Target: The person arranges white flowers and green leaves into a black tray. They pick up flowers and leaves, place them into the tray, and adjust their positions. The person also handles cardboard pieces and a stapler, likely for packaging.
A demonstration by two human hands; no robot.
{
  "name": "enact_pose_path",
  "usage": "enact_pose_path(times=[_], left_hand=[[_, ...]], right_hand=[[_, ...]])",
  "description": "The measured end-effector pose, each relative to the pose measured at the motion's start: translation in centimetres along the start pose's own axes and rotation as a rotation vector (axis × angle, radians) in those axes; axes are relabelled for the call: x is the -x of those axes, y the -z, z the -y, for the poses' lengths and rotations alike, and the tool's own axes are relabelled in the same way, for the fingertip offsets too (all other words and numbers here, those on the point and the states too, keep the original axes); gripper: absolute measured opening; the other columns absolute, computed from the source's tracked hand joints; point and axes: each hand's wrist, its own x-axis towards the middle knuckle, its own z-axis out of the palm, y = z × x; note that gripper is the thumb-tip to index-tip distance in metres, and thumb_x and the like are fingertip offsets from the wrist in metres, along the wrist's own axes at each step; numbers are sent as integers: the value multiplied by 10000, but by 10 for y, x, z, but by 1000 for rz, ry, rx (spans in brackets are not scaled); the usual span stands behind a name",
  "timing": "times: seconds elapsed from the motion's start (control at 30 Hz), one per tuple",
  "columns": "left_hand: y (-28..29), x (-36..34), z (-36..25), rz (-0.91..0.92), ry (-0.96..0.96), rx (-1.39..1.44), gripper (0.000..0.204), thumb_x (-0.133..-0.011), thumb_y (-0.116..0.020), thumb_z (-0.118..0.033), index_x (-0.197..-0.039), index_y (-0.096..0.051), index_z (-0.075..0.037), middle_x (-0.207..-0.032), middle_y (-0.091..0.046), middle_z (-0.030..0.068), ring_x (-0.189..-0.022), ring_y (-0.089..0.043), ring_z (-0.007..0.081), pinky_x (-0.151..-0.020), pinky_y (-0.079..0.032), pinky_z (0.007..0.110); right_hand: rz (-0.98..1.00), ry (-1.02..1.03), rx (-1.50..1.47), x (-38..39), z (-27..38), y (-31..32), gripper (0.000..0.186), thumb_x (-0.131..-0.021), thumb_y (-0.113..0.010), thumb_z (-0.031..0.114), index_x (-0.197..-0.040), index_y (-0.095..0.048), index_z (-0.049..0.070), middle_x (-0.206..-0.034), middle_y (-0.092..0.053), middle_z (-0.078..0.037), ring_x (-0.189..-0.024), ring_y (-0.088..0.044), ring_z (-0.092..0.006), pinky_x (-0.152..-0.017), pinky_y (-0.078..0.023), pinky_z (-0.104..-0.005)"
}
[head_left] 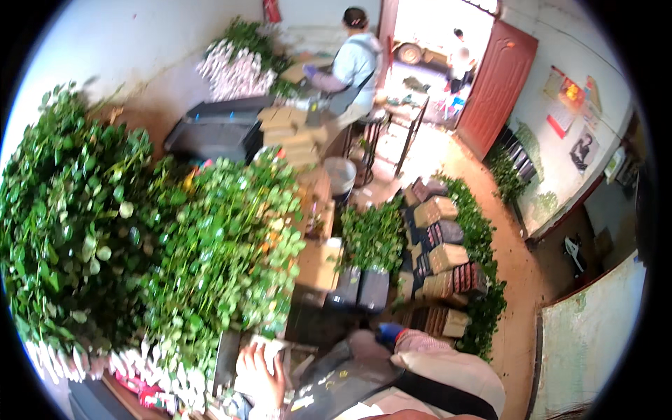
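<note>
My left hand point(259, 367) is bare and lies at the bottom, fingers stretched and slightly apart, over a pale flat piece at the table's edge. Beside it, a large heap of green leafy stems point(217, 259) covers the table. Pale wrapped stem or flower ends point(133, 367) stick out below the leaves. My right hand point(388, 332) wears a blue glove and hangs by my dark apron point(343, 381). Its fingers are small and blurred, so what they hold, if anything, is unclear.
Wrapped bundles in cardboard point(448, 257) line the floor on the right. Dark buckets point(364, 288) with greenery stand ahead, near a white bucket point(341, 175). Another person point(355, 66) works at the far table. A red door point(498, 87) stands open.
</note>
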Motion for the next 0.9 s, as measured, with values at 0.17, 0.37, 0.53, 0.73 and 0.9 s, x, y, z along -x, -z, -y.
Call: enact_pose_path(times=[0.17, 0.37, 0.53, 0.73, 0.9], left_hand=[[-29, 45, 41, 367, 275, -56, 625, -875, -724, -451, -1259, -581, 20, -1167, -636, 257, -1132, -605, 391, -953, -485, 450], [-28, 39, 34, 233, 373, -106, 533, -826, -761, -404, -1161, -637, -9, -937, -705, 193, -869, -681, 370, -802, -547, 439], [-15, 32, 28, 593, 705, -58, 521, -909, -667, -430, -1298, -558, -102, -1267, -604, 165, -1131, -587, 371, -948, -482, 522], [-10, 37, 32, 512, 474, -89, 581, -833, -766, -361, -1299, -604, -54, -1162, -680, 183, -1056, -655, 359, -911, -536, 421], [-16, 40, 30, 588, 534, -151, 597, -813, -768, -355, -1304, -602, -59, -1156, -677, 189, -1064, -643, 372, -929, -523, 439]], right_hand=[[-32, -173, 129, -25, 60, 11, 550, -862, -595, 516, -1123, -654, 35, -1115, -679, -268, -970, -668, -451, -877, -528, -543], [-292, -265, -132, -105, 99, 54, 646, -853, -655, 549, -1168, -639, -15, -1035, -682, -300, -965, -671, -452, -872, -534, -510], [-292, -618, -332, -220, 116, 62, 846, -800, -671, 687, -1240, -613, -33, -1118, -685, -284, -1071, -663, -411, -938, -507, -464], [-528, -639, -675, -339, 49, -27, 902, -660, -840, 634, -1225, -609, -30, -1146, -682, -224, -1046, -669, -329, -881, -520, -419], [-464, -680, -549, -347, 45, -33, 706, -671, -811, 613, -1007, -724, -2, -992, -731, -218, -968, -701, -352, -834, -532, -443]])
